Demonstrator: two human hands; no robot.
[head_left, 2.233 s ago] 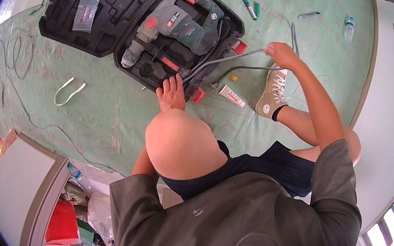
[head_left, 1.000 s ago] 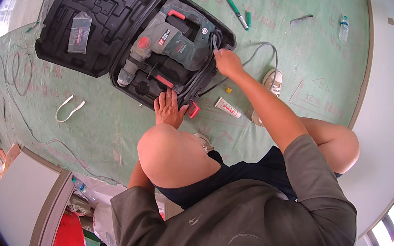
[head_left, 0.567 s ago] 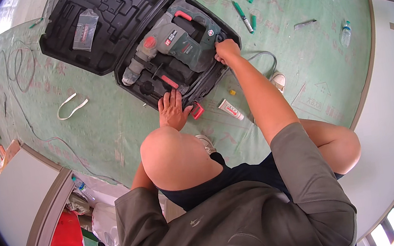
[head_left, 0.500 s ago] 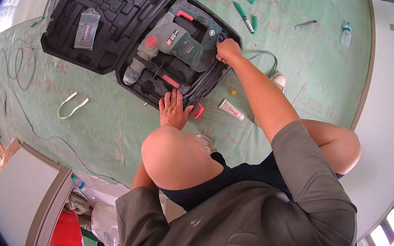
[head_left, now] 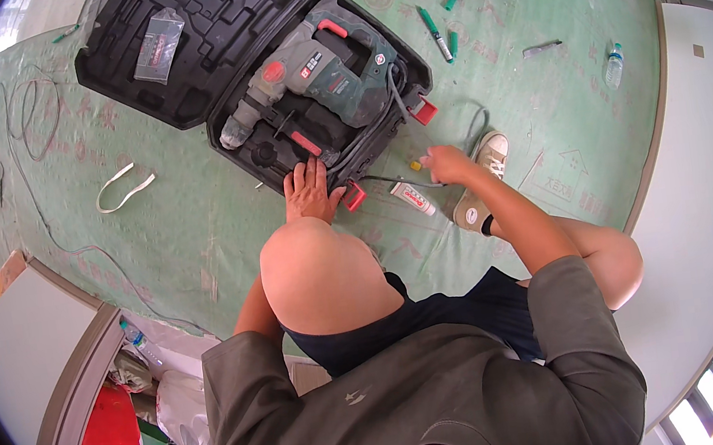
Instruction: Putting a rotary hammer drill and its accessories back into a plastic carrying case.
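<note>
A grey-green rotary hammer (head_left: 330,83) with red accents lies in its open black case (head_left: 206,121), the lid folded back to the far left. On the case's near edge rests my left hand (head_left: 309,194), fingers stretched out and holding nothing, close to a red-gripped side handle (head_left: 305,143). My right hand (head_left: 449,165) is closed on the grey power cable (head_left: 405,183) just outside the case, above the floor and slightly blurred. The cable runs from the tool's rear handle over the case rim and loops by my shoe. Two red latches (head_left: 424,111) stick out from the case front.
By my right hand lie a white tube (head_left: 413,199) and a small yellow piece (head_left: 415,165). Farther off are a green marker (head_left: 435,33), a knife-like tool (head_left: 542,48) and a water bottle (head_left: 614,66). A clear packet (head_left: 159,47) lies in the lid. A white strap (head_left: 125,188) sits left.
My right hand has moved from the case's right corner toward me, drawing cable out over the rim. The right latch and my shoe now show. My left hand stays on the case edge.
</note>
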